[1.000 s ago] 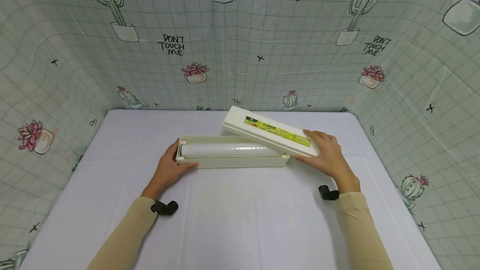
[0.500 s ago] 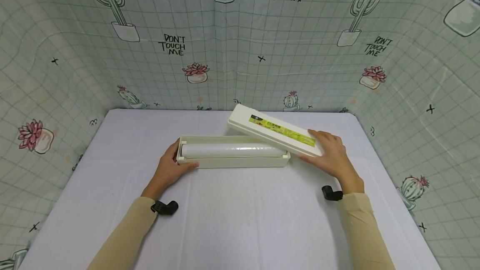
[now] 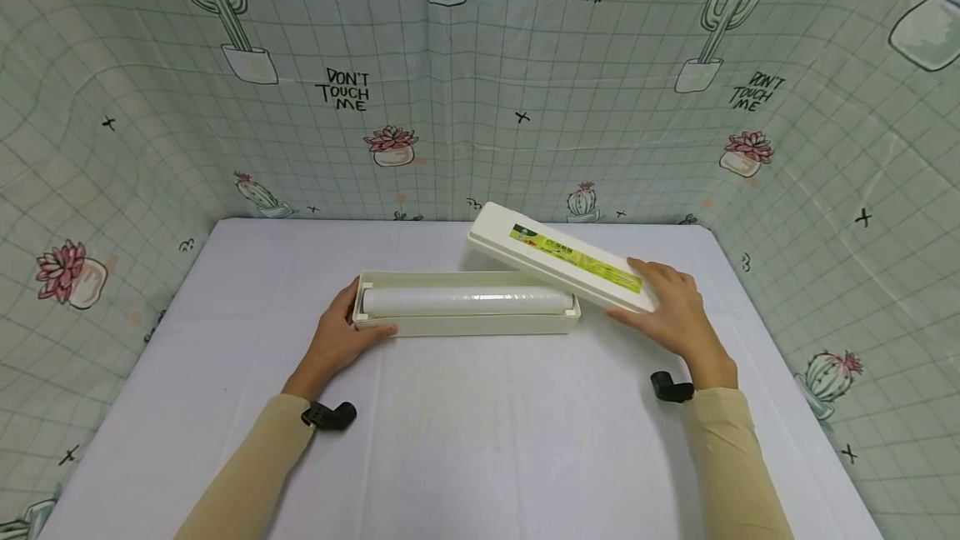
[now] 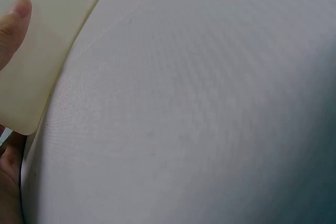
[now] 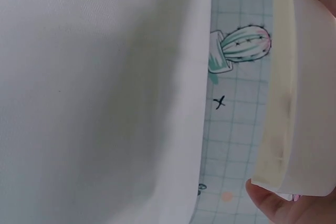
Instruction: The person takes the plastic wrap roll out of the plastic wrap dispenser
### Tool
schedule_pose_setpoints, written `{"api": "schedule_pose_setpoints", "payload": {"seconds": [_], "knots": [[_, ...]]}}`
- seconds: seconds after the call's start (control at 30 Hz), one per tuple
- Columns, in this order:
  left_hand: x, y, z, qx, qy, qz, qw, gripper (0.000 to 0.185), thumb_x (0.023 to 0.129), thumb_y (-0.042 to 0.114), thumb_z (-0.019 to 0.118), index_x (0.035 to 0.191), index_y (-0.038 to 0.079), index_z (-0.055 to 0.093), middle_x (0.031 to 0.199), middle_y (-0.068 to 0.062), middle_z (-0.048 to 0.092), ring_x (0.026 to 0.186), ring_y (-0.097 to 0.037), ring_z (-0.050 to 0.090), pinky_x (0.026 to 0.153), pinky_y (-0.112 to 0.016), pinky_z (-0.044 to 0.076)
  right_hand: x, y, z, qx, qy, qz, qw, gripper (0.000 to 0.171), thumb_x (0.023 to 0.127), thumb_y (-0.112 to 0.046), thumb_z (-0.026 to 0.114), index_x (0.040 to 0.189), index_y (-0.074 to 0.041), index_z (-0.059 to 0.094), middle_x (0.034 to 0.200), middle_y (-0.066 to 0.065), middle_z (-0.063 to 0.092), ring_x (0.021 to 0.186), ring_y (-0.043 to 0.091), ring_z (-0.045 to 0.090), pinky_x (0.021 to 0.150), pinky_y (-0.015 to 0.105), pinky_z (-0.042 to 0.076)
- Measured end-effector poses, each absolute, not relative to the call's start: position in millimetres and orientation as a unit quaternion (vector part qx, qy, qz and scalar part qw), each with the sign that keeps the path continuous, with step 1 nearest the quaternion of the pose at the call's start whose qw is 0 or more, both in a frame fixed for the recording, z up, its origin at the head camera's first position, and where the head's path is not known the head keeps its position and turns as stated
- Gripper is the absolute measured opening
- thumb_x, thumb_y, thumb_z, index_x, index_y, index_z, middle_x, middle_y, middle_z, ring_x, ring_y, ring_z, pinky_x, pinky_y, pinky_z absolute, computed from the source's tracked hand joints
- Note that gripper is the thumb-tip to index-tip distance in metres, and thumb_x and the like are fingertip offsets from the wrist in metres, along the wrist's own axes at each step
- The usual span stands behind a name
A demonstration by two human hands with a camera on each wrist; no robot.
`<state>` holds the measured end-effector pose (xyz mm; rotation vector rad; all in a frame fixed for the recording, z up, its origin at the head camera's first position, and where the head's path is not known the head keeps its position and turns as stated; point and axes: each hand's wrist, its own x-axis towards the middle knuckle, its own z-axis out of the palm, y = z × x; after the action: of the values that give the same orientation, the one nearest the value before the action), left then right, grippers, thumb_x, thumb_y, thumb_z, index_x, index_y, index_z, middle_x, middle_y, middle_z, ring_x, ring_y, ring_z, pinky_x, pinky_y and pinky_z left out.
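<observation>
A light, stiff, smooth lid [image 3: 566, 257] is being gripped at its near end in the right hand [image 3: 675, 315], raised beyond the box [image 3: 465, 315], whose end on the bench [image 3: 465, 440] is being clasped by the left hand [image 3: 341, 338].

I see a table [image 3: 465, 440] covered with a plain white cloth, enclosed on its left, far and right sides by a cactus-print backdrop [image 3: 480, 107]. Resting directly on it, slightly far of centre, is a long cream dispenser box [image 3: 465, 325], open-topped, lying left to right, with a roll of clear film [image 3: 465, 301] inside.
</observation>
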<state>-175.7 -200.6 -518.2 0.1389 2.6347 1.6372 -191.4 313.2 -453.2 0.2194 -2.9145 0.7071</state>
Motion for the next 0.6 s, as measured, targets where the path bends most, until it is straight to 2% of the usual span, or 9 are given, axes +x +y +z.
{"api": "schedule_pose_setpoints", "payload": {"seconds": [0.6], "knots": [[-176, -202, -519, 0.049, 0.845, 0.532, 0.02, 0.105, 0.084, 0.031, 0.088, 0.166, 0.019, 0.023, 0.158, -0.016, 0.04, 0.135, -0.035, 0.05, 0.109, -0.052, 0.043, -189, 327, -448, 0.068, -0.967, 0.233, 0.082, 0.091, 0.08, -0.054, 0.085, 0.155, -0.017, 0.047, 0.152, 0.025, 0.048, 0.131, 0.06, 0.038, 0.094, 0.075, 0.03]]}}
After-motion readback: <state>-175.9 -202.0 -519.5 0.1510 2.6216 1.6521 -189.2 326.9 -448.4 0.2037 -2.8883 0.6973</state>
